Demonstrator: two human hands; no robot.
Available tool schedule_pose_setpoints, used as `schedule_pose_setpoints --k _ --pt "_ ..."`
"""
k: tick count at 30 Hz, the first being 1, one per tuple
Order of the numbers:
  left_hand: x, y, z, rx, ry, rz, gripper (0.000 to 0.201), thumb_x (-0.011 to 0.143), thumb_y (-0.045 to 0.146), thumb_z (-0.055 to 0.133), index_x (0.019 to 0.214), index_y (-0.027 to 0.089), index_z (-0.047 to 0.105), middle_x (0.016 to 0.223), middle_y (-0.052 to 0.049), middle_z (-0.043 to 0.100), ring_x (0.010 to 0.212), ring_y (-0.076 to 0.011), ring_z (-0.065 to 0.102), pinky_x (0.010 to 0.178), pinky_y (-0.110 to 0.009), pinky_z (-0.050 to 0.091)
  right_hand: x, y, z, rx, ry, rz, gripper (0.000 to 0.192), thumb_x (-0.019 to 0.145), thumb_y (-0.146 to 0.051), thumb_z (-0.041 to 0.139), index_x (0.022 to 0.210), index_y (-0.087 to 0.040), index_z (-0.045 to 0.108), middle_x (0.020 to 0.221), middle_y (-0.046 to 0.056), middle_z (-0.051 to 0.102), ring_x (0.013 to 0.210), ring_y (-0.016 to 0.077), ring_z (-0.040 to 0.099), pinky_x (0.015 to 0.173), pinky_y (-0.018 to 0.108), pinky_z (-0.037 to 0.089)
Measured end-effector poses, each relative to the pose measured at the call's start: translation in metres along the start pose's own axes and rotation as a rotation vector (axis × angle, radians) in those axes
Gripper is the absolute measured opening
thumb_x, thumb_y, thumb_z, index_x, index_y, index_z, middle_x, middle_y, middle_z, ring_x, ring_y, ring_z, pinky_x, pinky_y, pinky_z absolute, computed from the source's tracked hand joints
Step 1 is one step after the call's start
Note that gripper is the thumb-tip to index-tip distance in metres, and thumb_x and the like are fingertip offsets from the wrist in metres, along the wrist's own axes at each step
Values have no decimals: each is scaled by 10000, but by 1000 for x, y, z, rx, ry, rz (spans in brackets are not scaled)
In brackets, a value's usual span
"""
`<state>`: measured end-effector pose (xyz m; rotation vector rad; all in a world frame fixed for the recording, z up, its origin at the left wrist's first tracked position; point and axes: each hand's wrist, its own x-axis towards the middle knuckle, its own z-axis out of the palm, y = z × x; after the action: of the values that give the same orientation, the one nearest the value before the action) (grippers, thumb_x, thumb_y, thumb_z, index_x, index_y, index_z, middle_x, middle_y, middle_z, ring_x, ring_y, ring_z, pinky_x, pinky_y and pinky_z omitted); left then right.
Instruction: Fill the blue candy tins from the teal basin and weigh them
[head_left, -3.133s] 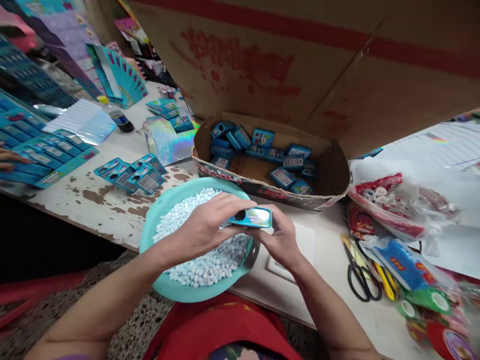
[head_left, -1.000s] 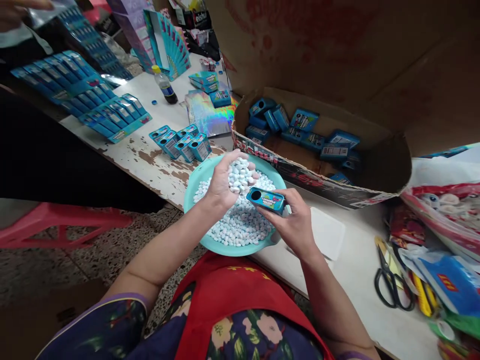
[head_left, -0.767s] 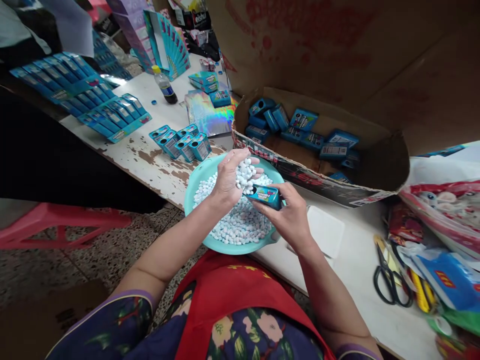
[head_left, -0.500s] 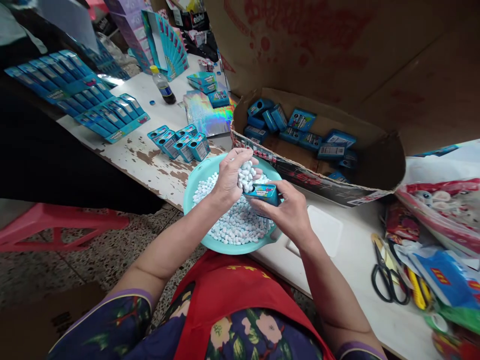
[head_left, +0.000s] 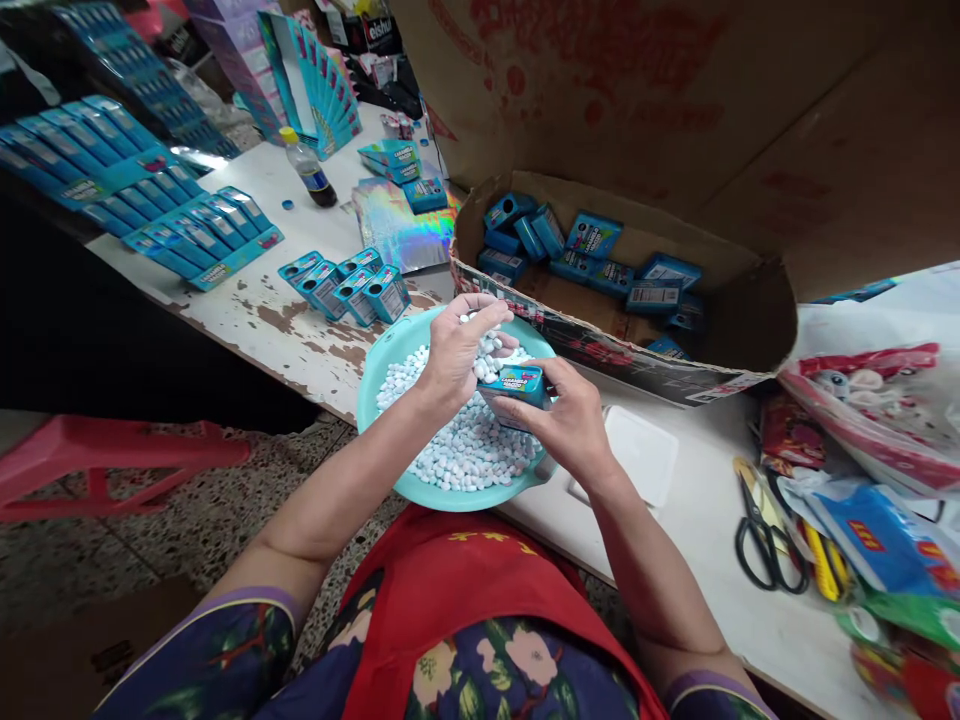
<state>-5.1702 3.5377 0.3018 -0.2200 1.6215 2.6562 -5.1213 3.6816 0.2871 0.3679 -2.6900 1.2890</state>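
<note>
Up close, small blue tin (head_left: 517, 384) bears a colourful label

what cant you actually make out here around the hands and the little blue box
Head view only:
- Opening of the small blue rectangular box: covered by the left hand and its white pellets.
- Box print: too small to read.
- Right hand palm: turned away.
- Round teal plastic basin floor: buried under pellets.
</note>
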Motion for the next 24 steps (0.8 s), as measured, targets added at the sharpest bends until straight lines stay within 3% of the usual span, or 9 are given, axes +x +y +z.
schedule_pose_setpoints --k 6,16,24 --pt "0 -2 2 14 32 35 286 685 341 760 788 177 549 656 36 593 515 -101 613 497 -213 507 1 0 -2 17 -10 -1 371 721 -442 775 995 -214 670 958 35 689 875 215 645 756 312 469" --pt "-5 -3 6 -19 -23 24 265 724 315 737 853 181 548 676 17 636 583 -131 658 549 -233 537 -2 5 -3 13 35 -47 344 727 -433 770 989 -234 668 943 24 689 840 200 639 741 303 471" --pt "-4 -7 11 -11 -5 91 201 743 293 715 824 187 565 644 52 555 537 -86 606 528 -198 511 -7 7 -1 1 83 -20 338 734 -441 763 973 -223 666 906 25 667 838 201 632 743 313 476"
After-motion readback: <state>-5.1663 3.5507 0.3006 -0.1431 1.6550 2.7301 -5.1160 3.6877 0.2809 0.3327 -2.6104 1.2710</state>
